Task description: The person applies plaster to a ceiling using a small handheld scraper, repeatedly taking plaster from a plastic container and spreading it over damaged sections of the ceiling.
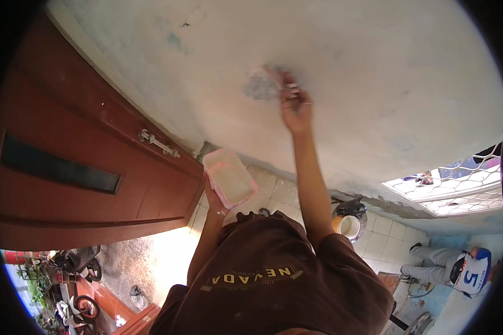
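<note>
My left hand (216, 202) is closed around the side of a pink rectangular plastic tub (255, 187), held tilted in front of my body. Pale, creamy paste (229, 177) lies inside it. Up at the wall (363, 84), my right hand (296, 103) is closed on a small flat tool (273, 74) pressed near the surface. Motion blur hides the tool's exact kind. Just left of that hand, a rough grey patch (259, 88) shows on the off-white wall. Most of my left fingers are behind the tub.
A brown door (67, 162) with a metal bolt (159, 144) stands at left. On the tiled floor, a white bucket (349, 226) sits beside a dark bag (351, 207). Another person (458, 271) is at lower right, below a grilled window (452, 187). Motorbikes (75, 304) stand outside.
</note>
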A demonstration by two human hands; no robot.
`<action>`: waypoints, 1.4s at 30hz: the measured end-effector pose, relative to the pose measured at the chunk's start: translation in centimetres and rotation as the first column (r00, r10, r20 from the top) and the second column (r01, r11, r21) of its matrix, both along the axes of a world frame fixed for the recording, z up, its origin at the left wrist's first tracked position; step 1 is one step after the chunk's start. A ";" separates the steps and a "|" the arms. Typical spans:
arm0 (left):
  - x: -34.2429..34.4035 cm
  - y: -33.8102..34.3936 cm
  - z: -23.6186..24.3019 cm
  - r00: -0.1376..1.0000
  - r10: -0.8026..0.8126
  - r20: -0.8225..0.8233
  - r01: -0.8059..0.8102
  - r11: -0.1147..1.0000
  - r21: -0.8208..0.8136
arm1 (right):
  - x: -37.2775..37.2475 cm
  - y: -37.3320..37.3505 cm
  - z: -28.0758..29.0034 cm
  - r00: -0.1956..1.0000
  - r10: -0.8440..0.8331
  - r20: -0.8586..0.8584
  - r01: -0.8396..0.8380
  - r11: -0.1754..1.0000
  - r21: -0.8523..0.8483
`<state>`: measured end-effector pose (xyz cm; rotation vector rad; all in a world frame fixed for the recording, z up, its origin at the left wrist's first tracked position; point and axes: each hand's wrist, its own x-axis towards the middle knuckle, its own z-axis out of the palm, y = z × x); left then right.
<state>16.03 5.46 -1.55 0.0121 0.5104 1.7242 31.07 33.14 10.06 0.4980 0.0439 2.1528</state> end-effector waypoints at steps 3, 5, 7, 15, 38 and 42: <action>0.1 0.3 -0.3 0.997 -0.014 -0.082 0.014 1.000 0.008 | 9.3 -2.2 8.2 0.982 -0.170 -0.082 0.170 0.985 -0.004; 0.8 0.8 0.9 0.999 -0.038 -0.021 0.038 0.999 0.008 | 13.8 -5.0 12.7 0.934 -0.293 -0.206 0.299 0.954 -0.001; 1.0 1.1 1.8 0.999 -0.035 -0.020 0.036 0.999 0.033 | 16.1 -6.3 13.6 0.875 -0.435 -0.210 0.457 0.887 0.067; -1.4 1.9 1.0 0.988 0.039 -0.151 -0.031 0.998 0.052 | 8.8 -13.1 -3.3 0.443 -0.642 0.626 0.239 0.757 0.608; -6.2 0.0 2.5 0.895 0.389 -0.217 -0.374 0.921 0.111 | -8.2 -20.6 3.2 -0.303 -0.923 0.236 -0.404 0.349 0.846; -7.1 -0.4 2.9 0.915 0.347 -0.204 -0.339 0.938 0.073 | -11.3 -21.1 0.2 -0.121 -0.991 0.061 -0.563 0.119 0.818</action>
